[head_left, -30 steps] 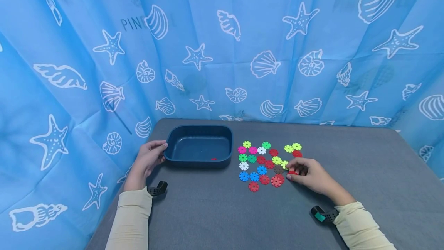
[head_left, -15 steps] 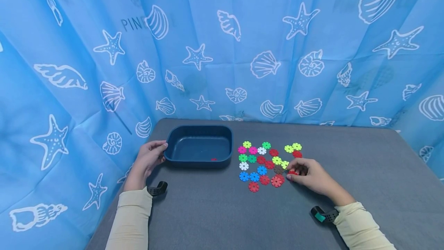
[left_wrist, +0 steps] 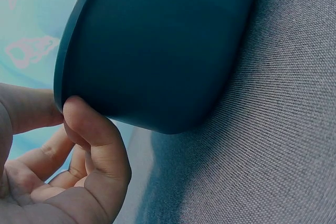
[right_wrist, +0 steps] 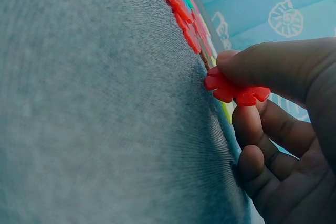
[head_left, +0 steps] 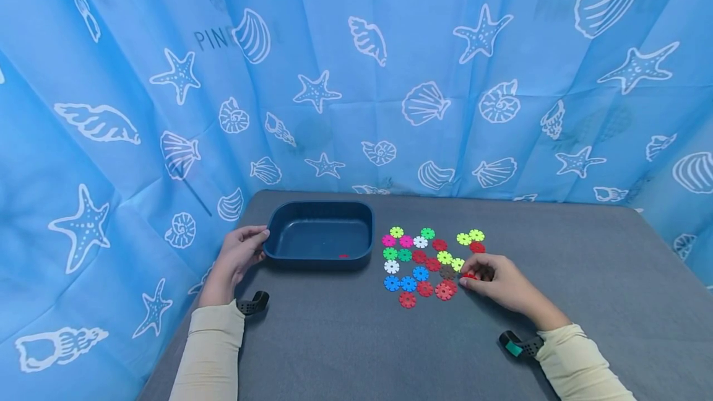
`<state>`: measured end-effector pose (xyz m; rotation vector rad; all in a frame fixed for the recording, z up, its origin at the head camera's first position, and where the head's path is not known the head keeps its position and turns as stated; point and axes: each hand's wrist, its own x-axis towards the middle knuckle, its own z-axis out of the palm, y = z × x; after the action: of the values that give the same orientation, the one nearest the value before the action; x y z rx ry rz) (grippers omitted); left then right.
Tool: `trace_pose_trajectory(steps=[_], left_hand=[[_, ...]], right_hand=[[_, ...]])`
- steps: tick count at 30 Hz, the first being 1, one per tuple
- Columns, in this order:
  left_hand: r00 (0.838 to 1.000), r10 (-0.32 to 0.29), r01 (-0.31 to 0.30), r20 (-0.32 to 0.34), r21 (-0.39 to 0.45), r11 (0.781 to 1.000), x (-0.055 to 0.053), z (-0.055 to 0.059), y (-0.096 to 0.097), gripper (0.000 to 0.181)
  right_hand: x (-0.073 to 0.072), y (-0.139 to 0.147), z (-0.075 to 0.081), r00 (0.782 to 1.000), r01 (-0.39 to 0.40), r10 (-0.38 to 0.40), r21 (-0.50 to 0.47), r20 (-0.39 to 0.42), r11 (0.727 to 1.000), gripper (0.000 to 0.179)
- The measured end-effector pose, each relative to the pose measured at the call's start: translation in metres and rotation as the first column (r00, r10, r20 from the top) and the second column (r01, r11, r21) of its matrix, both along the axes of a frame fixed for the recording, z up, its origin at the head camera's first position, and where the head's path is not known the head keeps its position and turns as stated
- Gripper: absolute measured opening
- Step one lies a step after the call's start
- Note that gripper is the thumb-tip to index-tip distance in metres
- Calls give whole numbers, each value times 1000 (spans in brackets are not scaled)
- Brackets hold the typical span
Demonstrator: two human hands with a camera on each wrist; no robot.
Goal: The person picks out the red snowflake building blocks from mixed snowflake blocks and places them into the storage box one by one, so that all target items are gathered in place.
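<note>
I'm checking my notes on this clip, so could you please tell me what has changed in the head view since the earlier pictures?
Nothing has visibly moved, been taken hold of or let go. The left hand still holds the dark blue tub, the right hand still pinches a red disc, and the other discs lie as before.

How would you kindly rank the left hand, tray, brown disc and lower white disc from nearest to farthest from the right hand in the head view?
1. Brown disc, just left of the right hand.
2. Lower white disc, farther left on the table.
3. Tray, left of that disc.
4. Left hand, gripping the tray's left end.
</note>
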<state>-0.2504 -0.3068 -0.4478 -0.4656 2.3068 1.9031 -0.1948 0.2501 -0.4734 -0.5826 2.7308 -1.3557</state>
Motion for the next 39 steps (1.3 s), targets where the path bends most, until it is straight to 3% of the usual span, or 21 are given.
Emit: trace_pose_trajectory(steps=[22, 39], left_hand=[[1000, 4, -4, -10, -2, 1000, 1, -1, 0, 48], [999, -6, 6, -35, 13, 1000, 2, 1, 1, 49]], right_hand=[[2, -1, 4, 1000, -18, 18, -30, -18, 999, 13], [1, -6, 6, 993, -49, 41, -67, -111, 997, 16]])
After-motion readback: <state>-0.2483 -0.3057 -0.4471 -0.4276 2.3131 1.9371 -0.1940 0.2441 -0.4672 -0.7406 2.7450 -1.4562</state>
